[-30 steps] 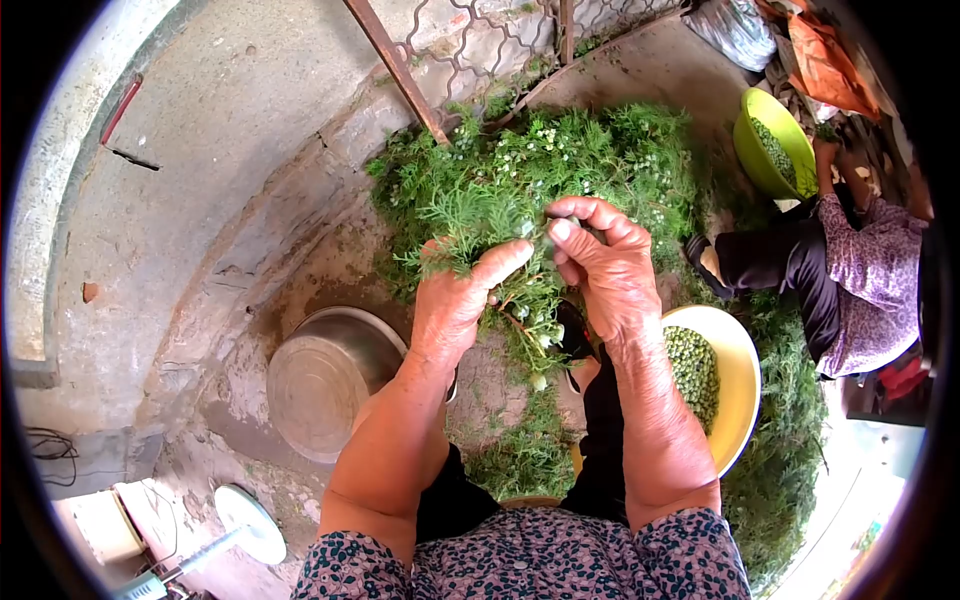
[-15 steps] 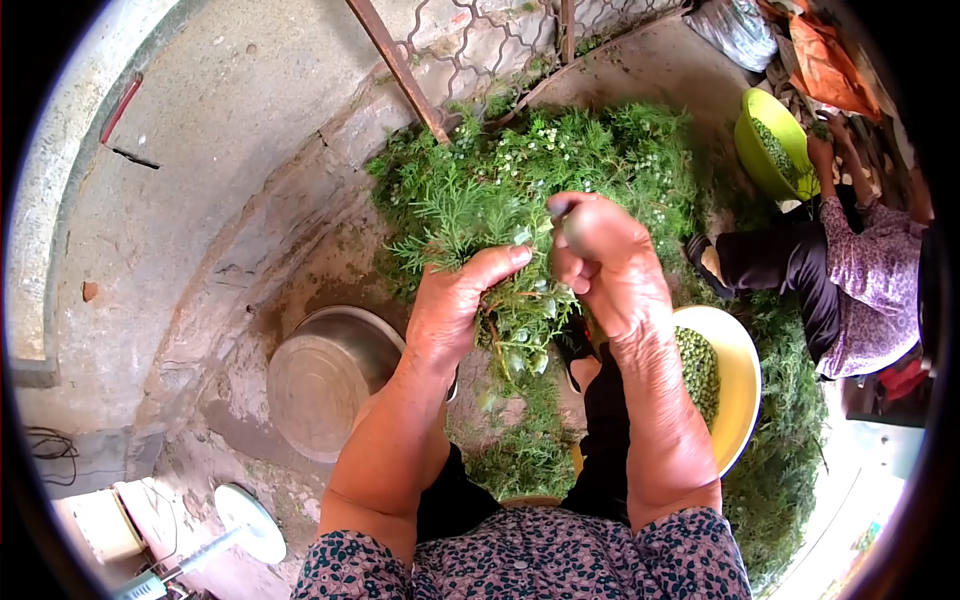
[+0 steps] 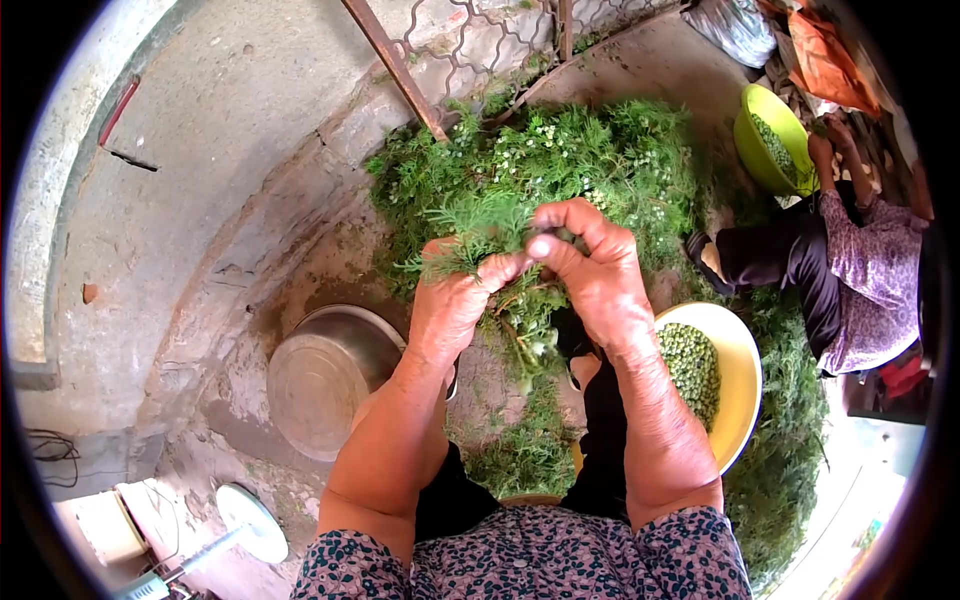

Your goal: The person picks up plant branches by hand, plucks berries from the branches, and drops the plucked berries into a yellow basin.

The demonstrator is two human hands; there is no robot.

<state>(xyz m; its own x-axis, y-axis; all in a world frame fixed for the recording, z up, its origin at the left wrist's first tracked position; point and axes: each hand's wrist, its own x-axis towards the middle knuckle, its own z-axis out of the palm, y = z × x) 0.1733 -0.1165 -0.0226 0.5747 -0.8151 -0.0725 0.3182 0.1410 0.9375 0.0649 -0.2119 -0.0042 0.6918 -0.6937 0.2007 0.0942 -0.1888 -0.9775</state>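
Observation:
My left hand (image 3: 448,305) is closed around a cypress sprig (image 3: 485,222) with feathery green leaves. Part of the sprig hangs below my hands, with pale green cones on it. My right hand (image 3: 600,275) pinches at the sprig, its thumb and forefinger meeting right beside my left thumb; whatever small part lies between these fingertips is mostly covered. Beyond both hands spreads a heap of cypress branches (image 3: 580,150) dotted with pale cones. Under my right forearm stands a yellow basin (image 3: 738,370) holding many green cones (image 3: 688,368).
An upturned metal pot (image 3: 320,385) sits to the left. At right, a seated person (image 3: 870,260) works by a lime-green basin (image 3: 750,150) of cones. More branches (image 3: 780,470) lie along the right side. A metal lattice (image 3: 480,40) stands at the back.
My right hand has come down and left, from a blurred raised position to pinching at the sprig beside my left thumb. The sprig has tilted, and more of the yellow basin's cones show.

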